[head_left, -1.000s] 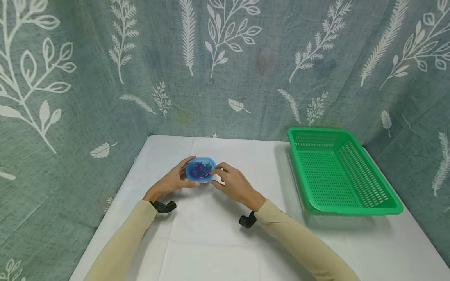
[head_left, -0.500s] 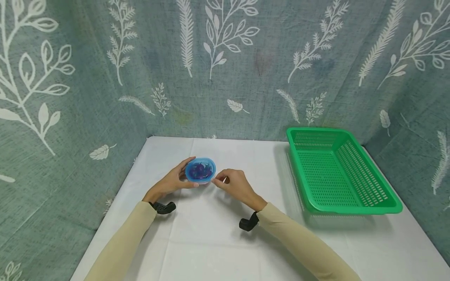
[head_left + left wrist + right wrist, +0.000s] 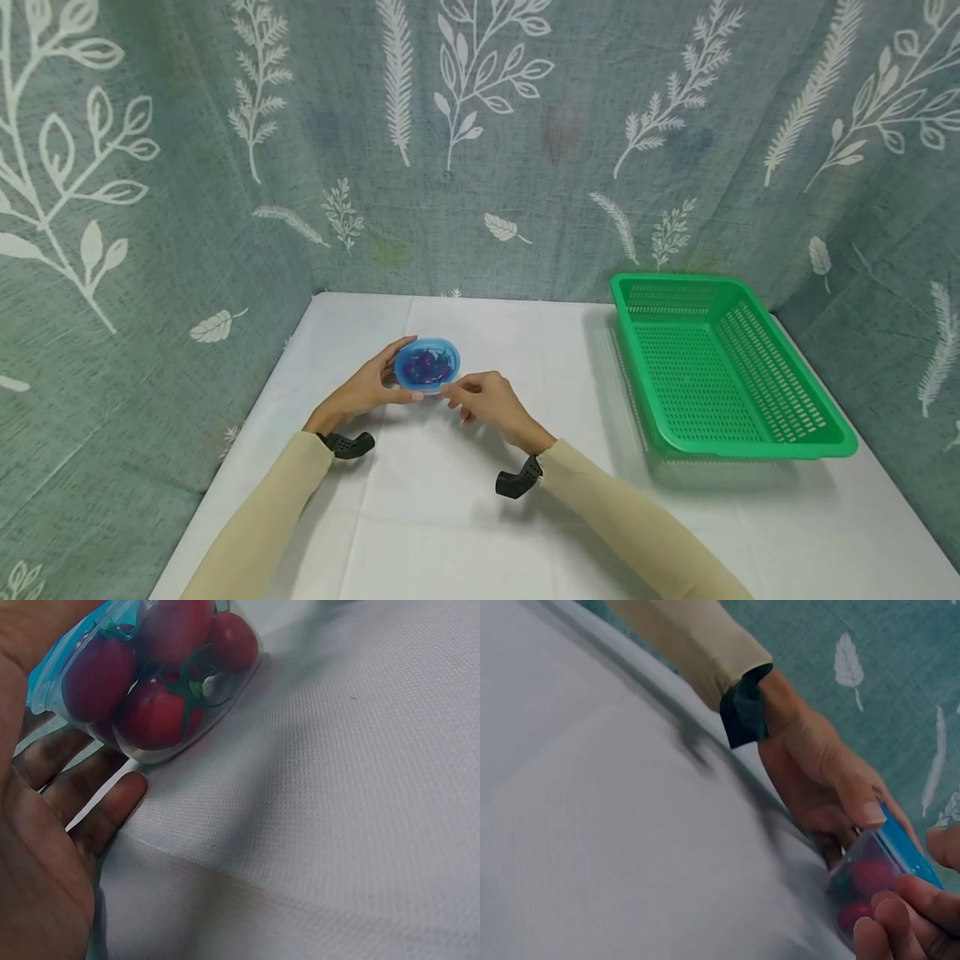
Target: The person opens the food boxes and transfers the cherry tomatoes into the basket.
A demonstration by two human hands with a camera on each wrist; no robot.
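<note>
Left of centre, your left hand (image 3: 366, 388) grips the tub (image 3: 427, 365), its length sideways, your right hand (image 3: 492, 403) at lower right, hold unclear.

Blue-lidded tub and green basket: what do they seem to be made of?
Tub: probably clear, glossy plastic, since red fruit shows through its wall. Blue lid: likely translucent plastic; the fruit looks purple through it. Green basket: seemingly moulded plastic, slightly shiny, judging by its regular slots.

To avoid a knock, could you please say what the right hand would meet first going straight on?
The right hand would first meet the blue-lidded container, likely its near edge; whether they touch is unclear.
</note>
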